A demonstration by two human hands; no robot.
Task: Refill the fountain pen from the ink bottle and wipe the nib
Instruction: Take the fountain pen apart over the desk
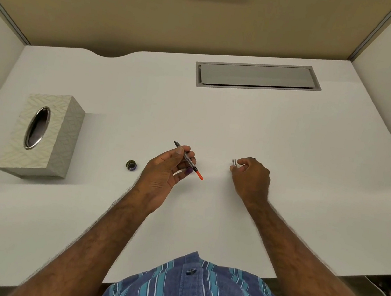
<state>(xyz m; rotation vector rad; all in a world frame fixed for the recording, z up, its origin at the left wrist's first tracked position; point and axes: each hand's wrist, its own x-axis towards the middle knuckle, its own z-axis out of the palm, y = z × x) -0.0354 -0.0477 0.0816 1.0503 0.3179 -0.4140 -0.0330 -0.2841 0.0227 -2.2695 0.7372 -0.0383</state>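
Observation:
My left hand (165, 171) holds a thin fountain pen (188, 160) slantwise above the white desk (218, 126), its dark end pointing up-left and its orange end down-right. The fingertips show a purple ink stain. My right hand (251, 176) rests on the desk to the right, fingers pinched on a small clear pen barrel piece (234, 163). A small dark ink bottle (131, 165) stands on the desk just left of my left hand, apart from it.
A patterned tissue box (44, 135) with an oval opening stands at the left of the desk. A grey cable hatch (257, 77) is set into the desk at the back. Partition walls enclose the desk on three sides.

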